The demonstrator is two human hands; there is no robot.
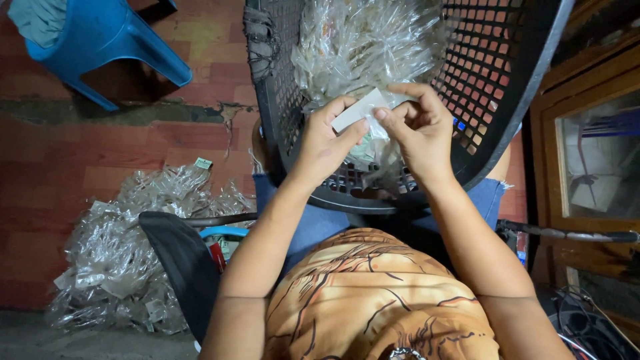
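At the bottom of the frame sits the person's torso in a tan patterned shirt [373, 300], both forearms running up toward the middle. Just above, on the lap, rests a black plastic basket [507, 100] with a grid wall, tipped toward the person so its contents stay within easy reach. In the centre of the frame the left hand [327, 143] and the right hand [420, 127] meet over it, each closed in a narrow pinch on the same small white slip [359, 110]; thumbs and forefingers grip its opposite ends, holding it flat and taut between them. Beneath and behind the hands, at upper centre, a mound of clear plastic wrappers [363, 47] fills the basket. At lower left a second pile of clear wrappers [127, 260] lies on the red tiled floor [80, 167], beside the dark chair arm [183, 267], kept apart from the basket's load. Farthest off, in the upper left corner, stands a blue plastic chair [113, 40].
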